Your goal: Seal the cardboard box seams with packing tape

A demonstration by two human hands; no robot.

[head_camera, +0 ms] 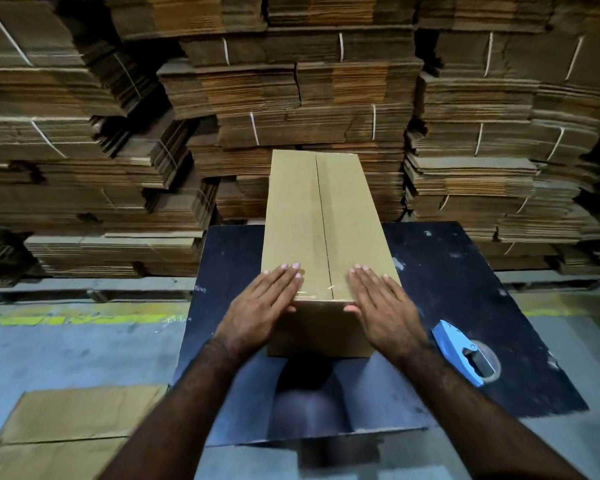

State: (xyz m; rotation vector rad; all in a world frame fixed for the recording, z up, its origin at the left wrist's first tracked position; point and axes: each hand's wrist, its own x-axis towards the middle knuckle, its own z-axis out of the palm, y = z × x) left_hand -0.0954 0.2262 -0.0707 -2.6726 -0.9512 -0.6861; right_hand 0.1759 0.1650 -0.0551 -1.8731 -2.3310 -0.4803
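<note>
A long brown cardboard box point(326, 216) lies on a dark table point(229, 258), its length running away from me. Clear tape point(321, 237) covers the centre seam on top and shines near the front edge. My left hand point(260, 306) lies flat on the box's near left corner, fingers apart, thumb against the front edge. My right hand point(385, 303) lies flat on the near right corner in the same way. Neither hand holds anything. A blue tape dispenser point(463, 351) rests on the table to the right of my right forearm.
Tall stacks of flattened, strapped cardboard point(309, 98) form a wall behind the table. Flat cardboard sheets point(73, 420) lie on the grey floor at the lower left. A yellow floor line point(70, 318) runs to the left of the table.
</note>
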